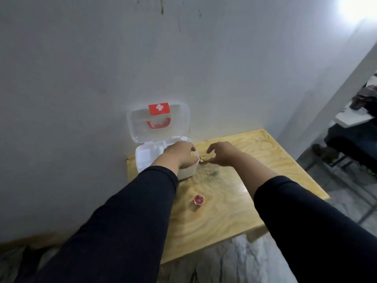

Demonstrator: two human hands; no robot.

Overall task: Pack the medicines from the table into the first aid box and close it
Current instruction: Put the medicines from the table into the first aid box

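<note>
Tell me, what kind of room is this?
Probably a plain indoor workroom, hard to say more: a bare grey wall, a small plywood table pushed against it, and an open first aid box being packed.

Glossy white plastic box (142, 158), grainy plywood table (234, 201).

Head view looks down at table (234, 211)

Dim, grey light overall. Strong glare from lamp (356, 5) at upper right. Picture soft, slightly blurred; my sleeves (114, 227) stretched by wide-angle distortion near bottom edge.
</note>
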